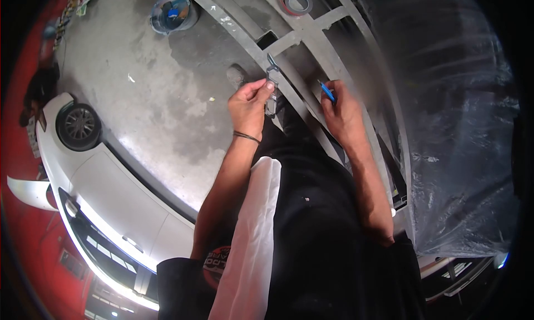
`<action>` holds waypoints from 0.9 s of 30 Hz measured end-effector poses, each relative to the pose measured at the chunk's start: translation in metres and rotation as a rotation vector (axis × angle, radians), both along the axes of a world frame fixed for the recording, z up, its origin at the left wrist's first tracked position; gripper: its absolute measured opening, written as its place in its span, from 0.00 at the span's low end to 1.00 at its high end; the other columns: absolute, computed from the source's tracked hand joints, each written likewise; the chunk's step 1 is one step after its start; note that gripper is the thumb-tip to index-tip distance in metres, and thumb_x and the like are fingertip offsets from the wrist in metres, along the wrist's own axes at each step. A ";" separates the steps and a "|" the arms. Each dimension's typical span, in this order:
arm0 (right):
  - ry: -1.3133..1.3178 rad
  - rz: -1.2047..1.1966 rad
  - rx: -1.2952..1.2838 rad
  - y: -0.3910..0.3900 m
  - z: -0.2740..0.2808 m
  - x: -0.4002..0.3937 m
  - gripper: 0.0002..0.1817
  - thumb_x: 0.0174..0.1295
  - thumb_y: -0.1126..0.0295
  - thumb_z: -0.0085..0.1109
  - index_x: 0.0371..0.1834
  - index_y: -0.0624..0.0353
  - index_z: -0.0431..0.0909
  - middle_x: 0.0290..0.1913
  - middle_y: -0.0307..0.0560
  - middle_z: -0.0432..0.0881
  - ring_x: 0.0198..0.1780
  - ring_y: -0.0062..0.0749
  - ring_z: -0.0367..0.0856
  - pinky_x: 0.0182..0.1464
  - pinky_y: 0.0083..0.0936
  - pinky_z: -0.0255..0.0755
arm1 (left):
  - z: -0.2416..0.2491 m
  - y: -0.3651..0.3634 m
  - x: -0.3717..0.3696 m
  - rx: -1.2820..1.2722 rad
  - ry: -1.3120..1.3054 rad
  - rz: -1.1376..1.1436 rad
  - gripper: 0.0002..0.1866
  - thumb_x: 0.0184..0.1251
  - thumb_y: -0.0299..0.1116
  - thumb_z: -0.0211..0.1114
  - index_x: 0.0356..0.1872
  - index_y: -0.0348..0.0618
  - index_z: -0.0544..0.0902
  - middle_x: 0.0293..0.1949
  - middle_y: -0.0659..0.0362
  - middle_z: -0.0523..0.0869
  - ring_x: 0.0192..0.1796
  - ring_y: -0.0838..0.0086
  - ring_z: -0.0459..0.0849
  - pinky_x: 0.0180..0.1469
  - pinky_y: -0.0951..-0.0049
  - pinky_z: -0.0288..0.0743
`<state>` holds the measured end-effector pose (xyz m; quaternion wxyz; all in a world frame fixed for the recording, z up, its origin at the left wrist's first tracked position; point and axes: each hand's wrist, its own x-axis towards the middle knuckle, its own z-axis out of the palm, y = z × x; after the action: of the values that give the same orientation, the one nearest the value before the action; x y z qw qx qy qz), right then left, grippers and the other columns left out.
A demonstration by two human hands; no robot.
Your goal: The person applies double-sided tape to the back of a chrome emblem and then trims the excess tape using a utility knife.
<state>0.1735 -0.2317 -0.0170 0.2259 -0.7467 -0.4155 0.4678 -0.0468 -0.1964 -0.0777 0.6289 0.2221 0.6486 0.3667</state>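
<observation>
Pinched between the thumb and fingers of my left hand (247, 108) is a slim, dark-edged piece with openings (271, 104), held upright; I cannot tell its exact kind. Its upper end sticks out above my fingertips. To the right, my right hand (340, 111) is closed around a slim blue tool (327, 92), with its thin tip pointing up and left. The rest of that tool is hidden in my palm. A gap separates the two hands, which are over a grey metal frame (328, 58).
A roll of tape (299, 4) lies on the frame's far part. Farther left on the concrete floor (139, 97) stands a bucket (194, 20) with a blue item inside. A white car (119, 186) is at left; dark plastic sheeting (461, 125) covers the right side.
</observation>
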 end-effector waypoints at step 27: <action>-0.196 0.412 0.403 0.013 -0.014 -0.042 0.30 0.75 0.77 0.68 0.80 0.46 0.79 0.30 0.53 0.83 0.30 0.54 0.85 0.37 0.49 0.80 | 0.011 0.013 0.000 -0.079 -0.006 -0.007 0.12 0.74 0.26 0.83 0.52 0.29 0.95 0.43 0.57 0.97 0.42 0.80 0.91 0.47 0.78 0.84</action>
<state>0.1310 -0.2186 -0.0306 0.2286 -0.6283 -0.6625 0.3377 -0.0465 -0.1830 -0.0669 0.6404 0.1982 0.6598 0.3395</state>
